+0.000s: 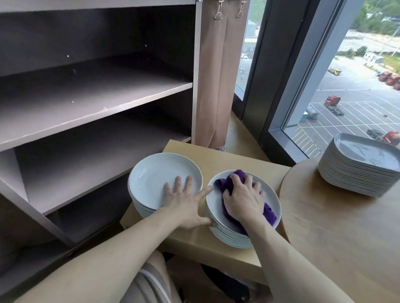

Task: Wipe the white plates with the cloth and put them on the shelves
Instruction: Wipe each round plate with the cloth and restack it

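Note:
Two stacks of round white plates stand on a small wooden table. On the top plate of the right stack lies a purple cloth, and my right hand presses down on it with fingers curled over the bunched fabric. My left hand lies flat with spread fingers on the top plate of the left stack; its index finger and thumb touch the rim of the right stack. The grey shelf unit stands to the left with bare shelves.
A round wooden table at the right carries a tall stack of grey square plates. A brown fabric bag hangs beside the shelf unit. A large window runs behind the tables. My knees are below the small table.

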`<state>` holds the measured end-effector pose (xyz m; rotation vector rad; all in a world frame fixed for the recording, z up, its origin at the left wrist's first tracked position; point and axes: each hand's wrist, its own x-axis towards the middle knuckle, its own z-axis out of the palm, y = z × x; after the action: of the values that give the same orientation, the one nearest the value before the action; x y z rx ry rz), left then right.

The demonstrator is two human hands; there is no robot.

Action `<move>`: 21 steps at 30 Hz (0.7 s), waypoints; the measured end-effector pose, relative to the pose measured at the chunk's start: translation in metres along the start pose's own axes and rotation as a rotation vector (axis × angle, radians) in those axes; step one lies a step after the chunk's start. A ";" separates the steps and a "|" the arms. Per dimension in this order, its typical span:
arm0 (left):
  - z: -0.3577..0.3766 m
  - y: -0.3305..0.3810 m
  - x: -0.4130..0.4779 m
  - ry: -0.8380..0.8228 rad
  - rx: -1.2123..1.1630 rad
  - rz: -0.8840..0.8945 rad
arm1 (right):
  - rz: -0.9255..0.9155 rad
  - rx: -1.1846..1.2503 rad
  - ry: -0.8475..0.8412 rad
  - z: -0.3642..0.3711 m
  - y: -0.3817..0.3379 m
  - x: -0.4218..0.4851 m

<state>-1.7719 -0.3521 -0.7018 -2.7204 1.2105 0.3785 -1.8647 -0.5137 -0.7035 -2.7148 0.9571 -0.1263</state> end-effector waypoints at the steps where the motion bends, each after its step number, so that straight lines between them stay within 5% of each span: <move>1: 0.001 0.000 0.000 0.002 0.000 -0.002 | 0.034 -0.031 0.014 -0.001 0.006 -0.001; 7: 0.001 0.001 0.001 0.040 -0.004 0.006 | 0.068 -0.213 -0.011 -0.012 0.036 -0.018; 21: -0.002 0.001 -0.002 0.033 0.009 0.000 | -0.122 -0.066 -0.243 -0.032 0.023 -0.051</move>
<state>-1.7741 -0.3520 -0.6993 -2.7300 1.2171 0.3287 -1.9236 -0.5063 -0.6792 -2.7665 0.7386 0.2114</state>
